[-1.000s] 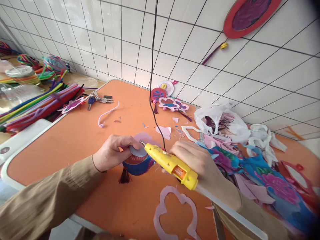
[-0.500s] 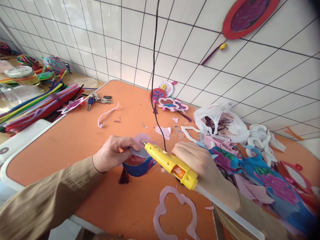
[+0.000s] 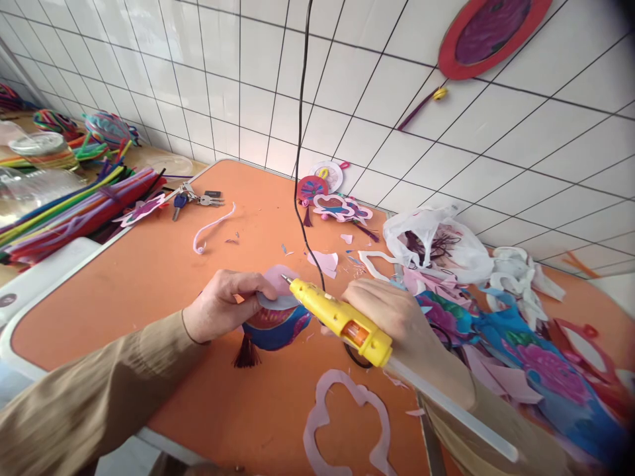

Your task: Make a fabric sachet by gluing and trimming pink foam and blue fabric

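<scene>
Between its thumb and fingers my left hand [image 3: 231,304] pinches a pale lilac felt piece [image 3: 280,287] with a rounded edge. Below that piece lies a blue patterned fabric piece [image 3: 278,330], and a dark red tassel [image 3: 247,352] hangs out at its left. My right hand [image 3: 380,314] is wrapped around a yellow hot glue gun [image 3: 337,314]. The nozzle points left and sits at the felt piece; whether it touches cannot be made out. A long clear glue stick [image 3: 456,410] sticks out of the gun's back end. Near me lies a pink cloud-shaped felt frame [image 3: 317,423].
A black cord [image 3: 299,145] runs up from the gun past the tiled wall. Keys [image 3: 211,198] and a lilac pipe cleaner [image 3: 201,235] lie on the orange table [image 3: 124,284]. A white plastic bag [image 3: 466,254] and floral fabric [image 3: 540,370] crowd the right. Bundled pipe cleaners [image 3: 99,211] lie left.
The glue gun's nozzle has shifted slightly right over the felt piece, and its cord has swung a little left. My left hand keeps its pinch in nearly the same place.
</scene>
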{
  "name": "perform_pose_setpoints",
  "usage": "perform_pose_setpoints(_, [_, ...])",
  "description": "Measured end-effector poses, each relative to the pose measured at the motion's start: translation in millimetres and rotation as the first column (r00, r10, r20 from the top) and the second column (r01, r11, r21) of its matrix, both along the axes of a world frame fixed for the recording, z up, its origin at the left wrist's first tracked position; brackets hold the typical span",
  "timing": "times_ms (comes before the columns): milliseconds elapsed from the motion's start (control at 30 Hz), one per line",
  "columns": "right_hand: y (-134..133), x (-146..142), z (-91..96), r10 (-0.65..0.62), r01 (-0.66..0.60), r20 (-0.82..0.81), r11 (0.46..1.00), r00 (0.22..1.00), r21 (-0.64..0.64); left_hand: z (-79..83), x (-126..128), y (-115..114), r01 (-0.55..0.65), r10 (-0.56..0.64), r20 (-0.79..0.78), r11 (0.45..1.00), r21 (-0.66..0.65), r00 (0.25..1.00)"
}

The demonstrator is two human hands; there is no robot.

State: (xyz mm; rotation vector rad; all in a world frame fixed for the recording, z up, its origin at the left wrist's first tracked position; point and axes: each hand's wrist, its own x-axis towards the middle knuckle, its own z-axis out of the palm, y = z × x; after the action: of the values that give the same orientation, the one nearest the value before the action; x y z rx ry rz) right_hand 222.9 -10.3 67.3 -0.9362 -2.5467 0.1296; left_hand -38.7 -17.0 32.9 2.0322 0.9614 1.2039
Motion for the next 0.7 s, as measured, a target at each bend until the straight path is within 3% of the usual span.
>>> perform_pose_setpoints(267, [3.5,7.0,6.8,-0.046,0.046,0.038,0.999,0.998,-0.016,-8.2,-3.5,-0.1,-0.09,0.09,0.026,0.996,-0.004,0.996])
perform_pose_setpoints(500, [6.7,7.3,3.5,-0.019,0.018,0.024,0.999,1.0,0.042,-5.8,-3.7,-1.1,-0.084,0.085,0.012,0.995,-0.051,0.996])
perform_pose_setpoints(700, [7.2,7.3,2.0,-0.022,0.022,0.032,1.0,0.999,0.016,-4.5,-3.1,-0.9,-0.086,0.087,0.009,0.994,-0.061,0.996])
